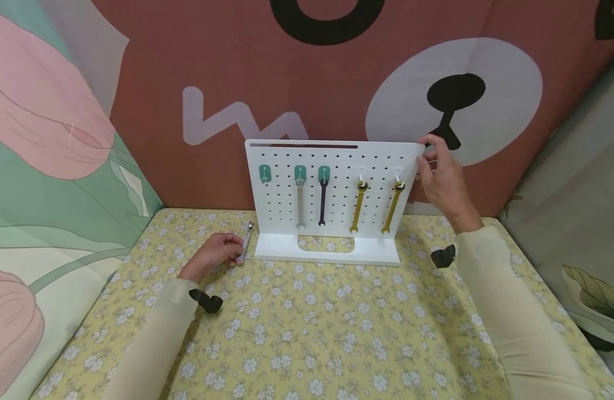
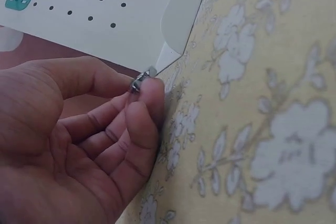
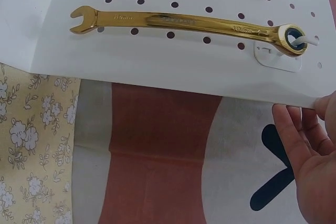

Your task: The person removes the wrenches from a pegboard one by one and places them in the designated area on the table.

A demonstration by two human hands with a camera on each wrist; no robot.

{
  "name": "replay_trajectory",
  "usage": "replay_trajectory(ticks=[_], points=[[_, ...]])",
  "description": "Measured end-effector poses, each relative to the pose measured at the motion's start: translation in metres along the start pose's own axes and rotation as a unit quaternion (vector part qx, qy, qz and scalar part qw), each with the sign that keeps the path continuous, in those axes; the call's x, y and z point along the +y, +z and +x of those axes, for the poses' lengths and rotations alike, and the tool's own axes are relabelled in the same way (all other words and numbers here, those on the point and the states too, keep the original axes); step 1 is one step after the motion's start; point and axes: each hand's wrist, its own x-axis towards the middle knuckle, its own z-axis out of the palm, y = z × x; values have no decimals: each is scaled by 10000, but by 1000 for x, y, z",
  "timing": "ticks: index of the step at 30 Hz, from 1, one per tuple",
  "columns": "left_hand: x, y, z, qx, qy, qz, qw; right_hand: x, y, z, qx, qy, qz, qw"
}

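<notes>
My left hand (image 1: 214, 255) pinches a small silver wrench (image 1: 246, 241) between thumb and fingers, low over the table just left of a white pegboard (image 1: 279, 244). In the left wrist view only a short end of this wrench (image 2: 140, 80) shows past the fingertips. At the pegboard's upper right corner, my right hand (image 1: 444, 180) grips the side edge, thumb at the front and fingers behind. On the pegboard's hooks hang a silver wrench (image 1: 300, 205), a dark purple wrench (image 1: 323, 205) and two gold ones, the rightmost gold wrench (image 3: 184, 22) nearest my right hand.
A bare teal hook (image 1: 264, 174) sits at the pegboard's upper left. The board stands on its own base at the back of a table with a yellow flowered cloth (image 1: 296, 328). Behind it hangs a printed brown curtain (image 1: 226, 50).
</notes>
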Motion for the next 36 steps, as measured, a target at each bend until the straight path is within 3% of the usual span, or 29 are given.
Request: replay_trajectory(ticks=[16, 23, 36], points=[[9, 2, 1, -97, -135, 639, 9978, 3, 0, 1, -50, -61, -40, 10000], [8, 4, 6, -2, 89, 1049, 9944, 3, -1, 2, -55, -32, -52, 10000], [16, 7, -3, 85, 268, 1654, 9858, 3, 0, 2, -50, -44, -47, 10000]])
